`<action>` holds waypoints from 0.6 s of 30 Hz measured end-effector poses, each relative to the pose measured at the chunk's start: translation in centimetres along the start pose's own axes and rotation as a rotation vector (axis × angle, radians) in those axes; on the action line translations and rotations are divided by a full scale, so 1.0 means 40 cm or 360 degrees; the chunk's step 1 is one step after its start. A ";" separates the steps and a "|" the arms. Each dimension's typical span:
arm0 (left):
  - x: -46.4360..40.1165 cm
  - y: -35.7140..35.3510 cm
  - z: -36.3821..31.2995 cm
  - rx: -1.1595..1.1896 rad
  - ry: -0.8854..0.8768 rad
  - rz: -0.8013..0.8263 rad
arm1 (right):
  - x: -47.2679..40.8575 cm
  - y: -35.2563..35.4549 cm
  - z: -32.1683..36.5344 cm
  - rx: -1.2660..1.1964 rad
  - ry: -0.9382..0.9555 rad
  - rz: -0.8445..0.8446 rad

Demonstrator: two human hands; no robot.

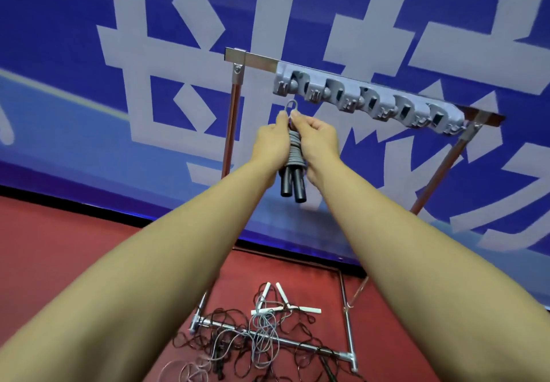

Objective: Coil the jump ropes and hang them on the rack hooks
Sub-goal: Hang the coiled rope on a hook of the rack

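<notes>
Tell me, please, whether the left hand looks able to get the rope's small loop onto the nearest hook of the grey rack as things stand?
Probably yes. The left hand holds the loop just below the grey rack, and nothing lies between it and the leftmost hook.

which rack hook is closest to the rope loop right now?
The leftmost hook on the grey hook strip, just above the loop both hands pinch; the others run off rightward.
</notes>
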State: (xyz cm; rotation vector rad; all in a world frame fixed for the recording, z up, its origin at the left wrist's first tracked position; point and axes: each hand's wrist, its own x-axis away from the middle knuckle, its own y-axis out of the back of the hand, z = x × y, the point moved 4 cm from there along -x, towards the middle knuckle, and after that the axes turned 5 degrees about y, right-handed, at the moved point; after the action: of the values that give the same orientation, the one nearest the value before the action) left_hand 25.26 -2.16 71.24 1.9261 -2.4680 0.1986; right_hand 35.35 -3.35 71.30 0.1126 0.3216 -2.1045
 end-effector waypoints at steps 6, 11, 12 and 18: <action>-0.147 0.007 -0.068 0.0006 -0.0032 -0.0071 | -0.161 -0.062 0.013 0.0205 0.0139 -0.0035; -0.233 -0.001 -0.042 0.0044 0.0045 -0.0033 | -0.229 -0.079 -0.028 0.0228 0.0048 -0.0071; -0.245 -0.004 -0.029 0.0041 0.0063 -0.0018 | -0.233 -0.076 -0.040 0.0238 0.0029 -0.0076; -0.268 -0.002 0.016 0.0105 0.0111 0.0117 | -0.222 -0.049 -0.061 0.0363 0.0120 0.0011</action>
State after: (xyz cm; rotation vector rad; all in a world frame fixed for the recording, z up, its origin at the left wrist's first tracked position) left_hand 28.03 8.10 69.74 1.8196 -2.5200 0.3461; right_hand 38.26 5.61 71.18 0.3274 0.1242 -2.1279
